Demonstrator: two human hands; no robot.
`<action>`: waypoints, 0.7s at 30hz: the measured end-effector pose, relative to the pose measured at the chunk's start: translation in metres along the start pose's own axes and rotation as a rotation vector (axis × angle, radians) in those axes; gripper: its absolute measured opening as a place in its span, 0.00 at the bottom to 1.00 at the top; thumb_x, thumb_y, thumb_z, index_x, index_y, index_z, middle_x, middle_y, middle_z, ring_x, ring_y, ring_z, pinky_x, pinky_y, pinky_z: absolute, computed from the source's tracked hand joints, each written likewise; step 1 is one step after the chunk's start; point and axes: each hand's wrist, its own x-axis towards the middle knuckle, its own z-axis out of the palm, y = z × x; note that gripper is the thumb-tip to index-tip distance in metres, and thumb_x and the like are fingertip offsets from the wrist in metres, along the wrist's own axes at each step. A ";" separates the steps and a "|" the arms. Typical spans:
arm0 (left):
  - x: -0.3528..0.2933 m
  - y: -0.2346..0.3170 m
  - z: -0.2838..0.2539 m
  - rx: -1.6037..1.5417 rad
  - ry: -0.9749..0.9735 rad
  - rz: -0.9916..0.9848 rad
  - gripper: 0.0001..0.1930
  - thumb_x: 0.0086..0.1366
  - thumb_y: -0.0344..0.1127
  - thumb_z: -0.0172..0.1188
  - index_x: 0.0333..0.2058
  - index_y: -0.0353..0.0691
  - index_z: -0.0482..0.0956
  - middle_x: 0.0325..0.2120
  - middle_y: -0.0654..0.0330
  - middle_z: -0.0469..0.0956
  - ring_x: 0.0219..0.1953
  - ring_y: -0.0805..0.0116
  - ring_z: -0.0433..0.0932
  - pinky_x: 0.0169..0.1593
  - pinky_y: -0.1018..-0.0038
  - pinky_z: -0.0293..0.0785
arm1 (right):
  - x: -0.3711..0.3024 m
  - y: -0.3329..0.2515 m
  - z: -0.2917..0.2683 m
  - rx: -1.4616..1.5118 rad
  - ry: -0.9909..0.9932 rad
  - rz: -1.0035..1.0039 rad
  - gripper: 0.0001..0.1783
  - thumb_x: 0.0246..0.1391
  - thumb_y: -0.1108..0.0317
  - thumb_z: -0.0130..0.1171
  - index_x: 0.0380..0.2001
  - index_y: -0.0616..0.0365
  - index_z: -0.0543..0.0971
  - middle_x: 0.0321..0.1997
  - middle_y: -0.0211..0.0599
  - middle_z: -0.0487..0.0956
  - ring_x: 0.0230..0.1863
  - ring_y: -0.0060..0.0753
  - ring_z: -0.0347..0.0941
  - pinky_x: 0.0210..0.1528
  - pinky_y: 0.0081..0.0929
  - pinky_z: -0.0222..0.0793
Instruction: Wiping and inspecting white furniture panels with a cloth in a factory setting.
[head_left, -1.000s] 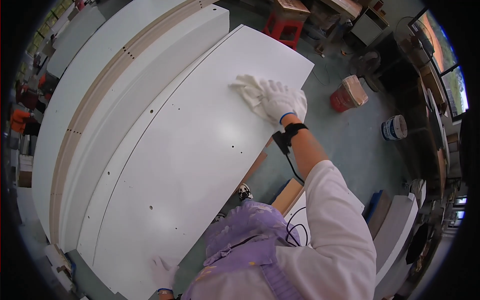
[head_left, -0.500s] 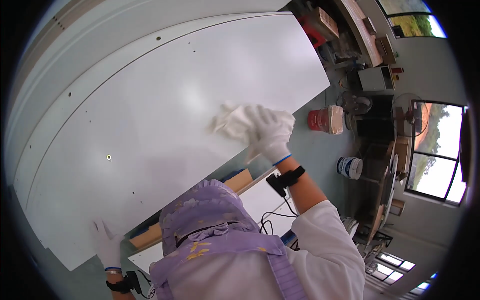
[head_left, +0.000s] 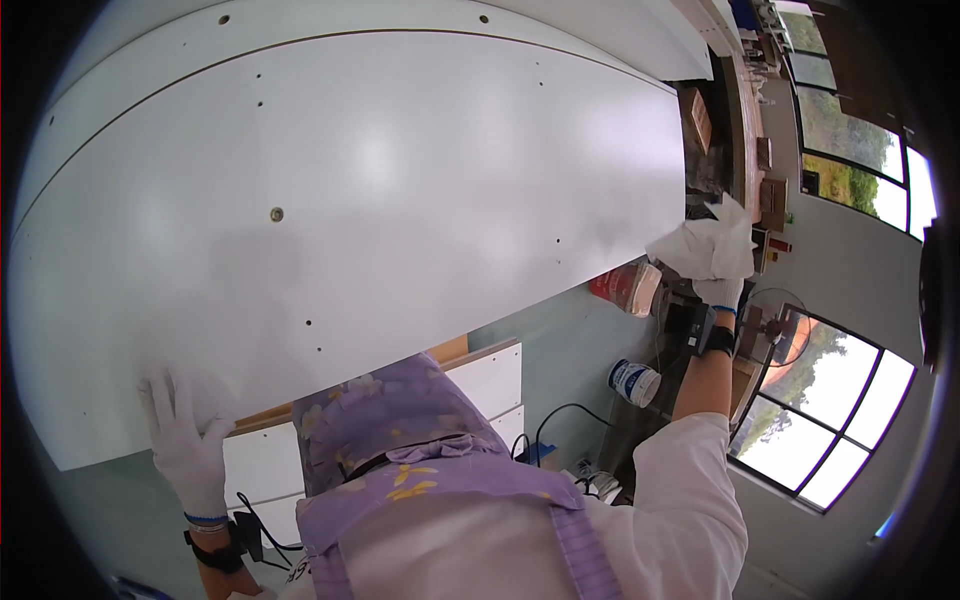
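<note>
A large white panel (head_left: 430,180) with small drilled holes lies flat in front of me, on top of other white boards. My left hand (head_left: 185,430), in a white glove, rests at the panel's near left edge with its fingers stretched out over the surface. Out at the right end, my gloved right hand (head_left: 718,292) is closed on a crumpled white cloth (head_left: 705,245). The cloth hangs beside the panel's right corner and covers most of the fingers. Whether it touches the panel I cannot tell.
White boards (head_left: 487,378) stand low behind the panel's near edge. On the floor to the right are a red bucket (head_left: 628,290) and a white-and-blue bucket (head_left: 634,383). A standing fan (head_left: 775,328) is near the window, and a long workbench (head_left: 745,130) runs at the far right.
My right hand has swept the cloth from the panel's middle right to past its right end. The view has shifted too. My left hand stays flat at the near left edge.
</note>
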 end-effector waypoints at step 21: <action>-0.003 -0.021 0.013 -0.181 0.117 0.055 0.42 0.44 0.33 0.73 0.62 0.42 0.71 0.70 0.54 0.60 0.72 0.43 0.53 0.71 0.57 0.57 | 0.065 -0.506 -0.143 0.630 0.003 -0.609 0.45 0.45 0.45 0.62 0.65 0.54 0.64 0.61 0.52 0.65 0.67 0.58 0.55 0.68 0.59 0.49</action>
